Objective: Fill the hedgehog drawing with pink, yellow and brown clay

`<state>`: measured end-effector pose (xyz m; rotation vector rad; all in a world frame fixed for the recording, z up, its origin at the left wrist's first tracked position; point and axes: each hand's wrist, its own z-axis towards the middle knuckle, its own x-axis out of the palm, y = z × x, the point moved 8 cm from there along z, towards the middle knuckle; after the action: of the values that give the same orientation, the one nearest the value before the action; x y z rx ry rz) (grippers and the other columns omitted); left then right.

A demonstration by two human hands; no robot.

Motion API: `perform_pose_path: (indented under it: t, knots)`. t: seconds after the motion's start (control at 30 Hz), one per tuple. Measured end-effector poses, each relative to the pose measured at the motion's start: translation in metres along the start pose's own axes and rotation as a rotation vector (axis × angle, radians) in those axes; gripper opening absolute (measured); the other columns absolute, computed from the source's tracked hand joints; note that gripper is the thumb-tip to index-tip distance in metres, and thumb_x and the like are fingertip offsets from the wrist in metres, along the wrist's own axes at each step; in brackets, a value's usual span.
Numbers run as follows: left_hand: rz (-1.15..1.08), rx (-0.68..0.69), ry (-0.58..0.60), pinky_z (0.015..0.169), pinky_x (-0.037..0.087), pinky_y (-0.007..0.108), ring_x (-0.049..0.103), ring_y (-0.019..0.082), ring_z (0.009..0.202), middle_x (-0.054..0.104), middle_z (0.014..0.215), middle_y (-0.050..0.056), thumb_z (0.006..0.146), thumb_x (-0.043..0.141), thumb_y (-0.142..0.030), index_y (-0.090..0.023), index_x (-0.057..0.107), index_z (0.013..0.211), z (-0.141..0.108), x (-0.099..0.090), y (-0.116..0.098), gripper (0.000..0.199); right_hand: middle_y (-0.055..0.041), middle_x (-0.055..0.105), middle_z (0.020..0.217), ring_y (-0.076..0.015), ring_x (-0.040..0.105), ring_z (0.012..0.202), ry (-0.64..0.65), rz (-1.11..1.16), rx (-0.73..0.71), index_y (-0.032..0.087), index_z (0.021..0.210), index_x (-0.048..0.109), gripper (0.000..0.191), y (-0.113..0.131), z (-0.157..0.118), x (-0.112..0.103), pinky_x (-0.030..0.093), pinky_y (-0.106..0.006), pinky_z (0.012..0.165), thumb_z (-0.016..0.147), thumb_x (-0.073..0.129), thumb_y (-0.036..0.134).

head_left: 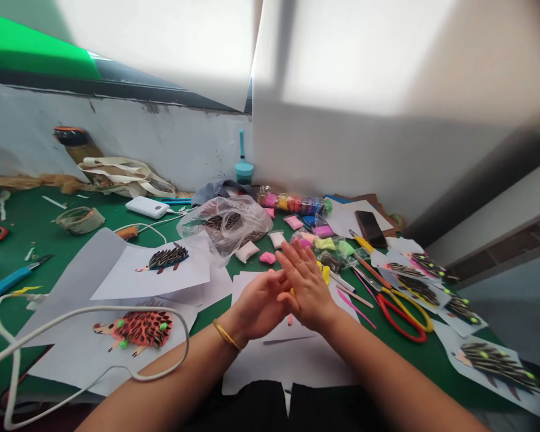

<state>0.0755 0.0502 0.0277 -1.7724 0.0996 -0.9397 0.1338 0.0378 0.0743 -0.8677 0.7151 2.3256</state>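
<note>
My left hand (pixel 261 306) and my right hand (pixel 306 287) meet palm to palm above white paper (pixel 292 360) at the table's front. The right fingers are stretched out across the left fingers. The left hand is turned palm up, its fingers loosely extended. A small speck of yellow shows by the right thumb; whether anything lies between the palms is hidden. Just behind the right hand is yellow modelling clay (pixel 326 273). A pink clay lump (pixel 267 258) sits beyond the fingertips. Partly covered by my hands, the paper bears a small pinkish piece (pixel 290 320).
Hedgehog pictures (pixel 137 329) lie at left, with more (pixel 495 363) at right. Scissors (pixel 402 315), a pink tool (pixel 357 309) and a phone (pixel 371 228) are on the right. Seeds fill a plastic bag (pixel 225 225). A white cable (pixel 94 310) loops over the left side.
</note>
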Motion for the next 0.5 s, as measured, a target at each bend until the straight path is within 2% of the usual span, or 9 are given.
perform_pose_path:
  t: [0.03, 0.1, 0.17, 0.2, 0.23, 0.27, 0.37, 0.43, 0.5]
  knots:
    - [-0.043, 0.014, -0.06, 0.092, 0.051, 0.045, 0.058, 0.033, 0.119, 0.066, 0.121, 0.012, 0.089, 0.042, -0.064, -0.021, 0.067, 0.119, 0.002, 0.004, 0.001, 0.058, -0.0145, 0.034, 0.156, -0.0378, 0.022, 0.147, 0.033, 0.013, -0.018, 0.019, 0.153, 0.03, 0.075, 0.01, 0.0, 0.006, 0.017, -0.064, 0.118, 0.094, 0.039, 0.065]
    - [-0.078, 0.128, -0.278, 0.099, 0.046, 0.05, 0.049, 0.035, 0.13, 0.064, 0.125, 0.012, 0.088, 0.035, -0.073, -0.021, 0.065, 0.122, 0.005, 0.01, 0.002, 0.069, -0.0148, 0.032, 0.157, -0.0358, 0.023, 0.147, 0.133, 0.058, -0.071, 0.017, 0.154, 0.025, 0.084, 0.031, 0.002, 0.019, 0.026, -0.058, 0.117, 0.09, 0.046, 0.068]
    - [-0.065, 0.227, -0.382, 0.111, 0.035, 0.047, 0.032, 0.029, 0.143, 0.056, 0.138, 0.004, 0.088, 0.038, -0.072, -0.032, 0.055, 0.135, 0.007, 0.025, 0.004, 0.064, -0.008, 0.038, 0.155, -0.0314, 0.028, 0.146, 0.188, 0.045, -0.117, 0.027, 0.152, 0.032, 0.075, 0.043, 0.008, 0.023, 0.031, -0.054, 0.116, 0.089, 0.051, 0.065]
    - [-0.073, 0.317, -0.499, 0.112, 0.034, 0.046, 0.031, 0.028, 0.144, 0.056, 0.138, 0.004, 0.089, 0.035, -0.072, -0.032, 0.053, 0.137, 0.002, 0.023, 0.001, 0.065, -0.0058, 0.039, 0.154, -0.0312, 0.028, 0.146, 0.185, 0.034, -0.118, 0.03, 0.15, 0.036, 0.074, 0.043, 0.013, 0.021, 0.03, -0.053, 0.117, 0.088, 0.053, 0.066]
    - [-0.086, 0.296, -0.456, 0.111, 0.036, 0.046, 0.033, 0.028, 0.143, 0.057, 0.138, 0.004, 0.088, 0.034, -0.073, -0.032, 0.053, 0.137, 0.003, 0.028, 0.001, 0.067, -0.0043, 0.04, 0.154, -0.032, 0.027, 0.146, 0.175, 0.023, -0.116, 0.032, 0.149, 0.038, 0.074, 0.04, 0.018, 0.019, 0.029, -0.052, 0.118, 0.085, 0.055, 0.068]
    - [-0.106, 0.208, -0.321, 0.11, 0.038, 0.047, 0.036, 0.029, 0.142, 0.057, 0.138, 0.004, 0.088, 0.035, -0.074, -0.032, 0.052, 0.137, 0.007, 0.034, 0.004, 0.067, -0.004, 0.038, 0.155, -0.0336, 0.024, 0.147, 0.164, 0.016, -0.115, 0.032, 0.149, 0.038, 0.079, 0.036, 0.021, 0.016, 0.025, -0.053, 0.12, 0.083, 0.055, 0.071]
    - [-0.165, 0.077, -0.145, 0.102, 0.046, 0.048, 0.047, 0.031, 0.133, 0.061, 0.131, 0.009, 0.088, 0.03, -0.076, -0.025, 0.061, 0.128, 0.003, 0.015, -0.007, 0.072, -0.0116, 0.031, 0.158, -0.0334, 0.019, 0.149, 0.047, -0.01, -0.034, 0.02, 0.152, 0.033, 0.081, 0.025, 0.024, 0.002, 0.018, -0.057, 0.12, 0.089, 0.039, 0.072]
    - [-0.266, 0.093, -0.153, 0.102, 0.046, 0.045, 0.045, 0.029, 0.136, 0.059, 0.135, 0.008, 0.087, 0.025, -0.077, -0.025, 0.064, 0.124, 0.002, -0.006, -0.016, 0.074, -0.011, 0.031, 0.158, -0.031, 0.019, 0.149, 0.112, 0.04, -0.121, 0.022, 0.154, 0.028, 0.084, 0.041, 0.017, 0.006, 0.022, -0.054, 0.12, 0.088, 0.044, 0.071]
    - [-0.267, 0.099, -0.252, 0.1, 0.047, 0.046, 0.043, 0.028, 0.137, 0.059, 0.134, 0.006, 0.085, 0.025, -0.081, -0.029, 0.065, 0.119, 0.003, -0.02, -0.014, 0.074, 0.002, 0.039, 0.154, -0.0274, 0.023, 0.148, 0.223, 0.106, -0.313, 0.039, 0.151, 0.028, 0.081, 0.069, 0.008, 0.012, 0.023, -0.051, 0.122, 0.082, 0.056, 0.07]
